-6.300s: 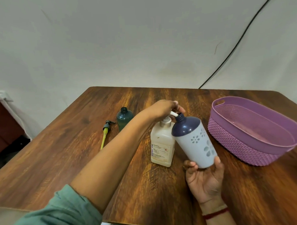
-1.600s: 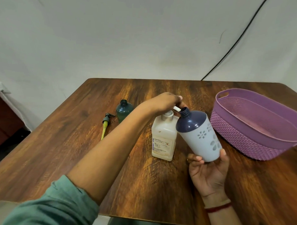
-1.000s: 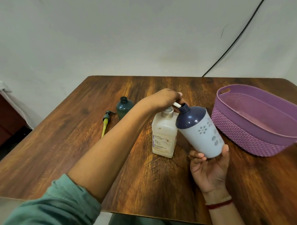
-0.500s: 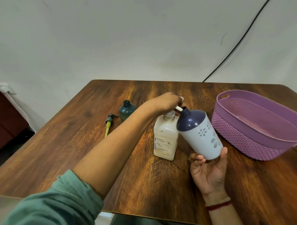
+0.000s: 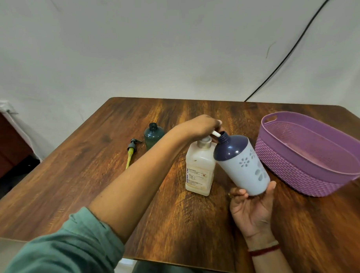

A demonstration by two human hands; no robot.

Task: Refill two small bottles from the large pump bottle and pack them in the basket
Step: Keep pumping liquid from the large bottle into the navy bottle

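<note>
Above the table, the left hand sits on top of the pump bottle. Its fingers curl down over the pump head, and the white spout pokes out from under them to the right. At the spout's tip is the open mouth of a white bottle with a navy top, tilted leftward. The right hand grips its base from below, palm up, with the thumb on one side and fingers on the other. Right of this grip, near it, sits the purple basket. Left of the left hand stands an uncapped green bottle, and just beside it lies a loose pump with a yellow tube.
</note>
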